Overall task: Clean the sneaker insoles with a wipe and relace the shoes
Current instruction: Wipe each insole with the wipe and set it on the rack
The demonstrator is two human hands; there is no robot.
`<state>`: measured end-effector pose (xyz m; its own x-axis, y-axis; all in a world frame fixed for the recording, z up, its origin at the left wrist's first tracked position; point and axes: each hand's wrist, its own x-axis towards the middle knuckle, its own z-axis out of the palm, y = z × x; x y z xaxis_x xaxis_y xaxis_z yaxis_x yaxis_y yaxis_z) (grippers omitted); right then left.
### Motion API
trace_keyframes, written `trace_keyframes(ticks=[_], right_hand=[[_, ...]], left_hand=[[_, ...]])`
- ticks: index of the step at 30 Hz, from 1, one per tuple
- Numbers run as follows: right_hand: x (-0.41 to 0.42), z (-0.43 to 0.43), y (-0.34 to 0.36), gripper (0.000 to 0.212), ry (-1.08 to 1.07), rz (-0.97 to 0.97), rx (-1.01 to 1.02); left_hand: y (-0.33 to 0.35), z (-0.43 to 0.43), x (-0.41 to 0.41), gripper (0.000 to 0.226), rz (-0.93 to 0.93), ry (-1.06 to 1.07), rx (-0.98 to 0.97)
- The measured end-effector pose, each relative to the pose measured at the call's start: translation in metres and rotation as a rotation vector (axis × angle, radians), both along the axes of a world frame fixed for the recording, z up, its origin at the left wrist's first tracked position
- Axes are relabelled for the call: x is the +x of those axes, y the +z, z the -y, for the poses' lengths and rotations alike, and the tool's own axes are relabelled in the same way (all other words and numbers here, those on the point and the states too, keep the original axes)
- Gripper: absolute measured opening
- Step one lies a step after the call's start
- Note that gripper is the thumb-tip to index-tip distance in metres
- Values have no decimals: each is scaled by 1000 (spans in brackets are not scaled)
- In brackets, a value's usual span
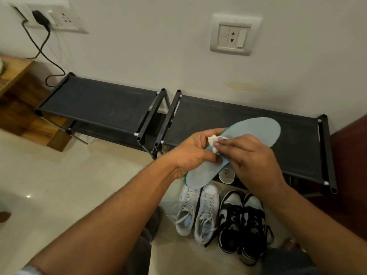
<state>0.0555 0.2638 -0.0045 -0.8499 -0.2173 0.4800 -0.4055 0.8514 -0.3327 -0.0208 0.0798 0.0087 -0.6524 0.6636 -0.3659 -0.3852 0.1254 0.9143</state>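
Observation:
A pale blue-grey insole with a green edge is held in the air above the shoes. My left hand grips it around its middle, thumb on top. My right hand presses a small crumpled white wipe against the insole's surface with the fingertips. Below on the floor stand a white pair of sneakers with loose laces and a black-and-white pair. Another white insole lies partly hidden beneath the held one.
Two low black fabric shoe racks stand against the wall behind the hands. A wooden cabinet is at the left, with a charger cable hanging from a wall socket. My knees show at the bottom edge.

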Motion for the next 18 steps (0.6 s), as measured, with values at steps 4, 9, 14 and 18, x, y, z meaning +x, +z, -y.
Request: trace_keyframes(ticks=[4, 9, 14, 18], right_hand=[[-17, -28, 1, 26, -272, 36, -134], [0, 3, 0, 24, -10, -2, -32], [-19, -23, 8, 23, -285, 24, -191], [-5, 0, 1, 24, -24, 15, -49]], left_hand=[[-1, -2, -1, 77, 18, 4, -5], [0, 1, -1, 74, -24, -3, -27], [3, -2, -2, 76, -2, 8, -5], [1, -3, 1, 75, -20, 17, -7]])
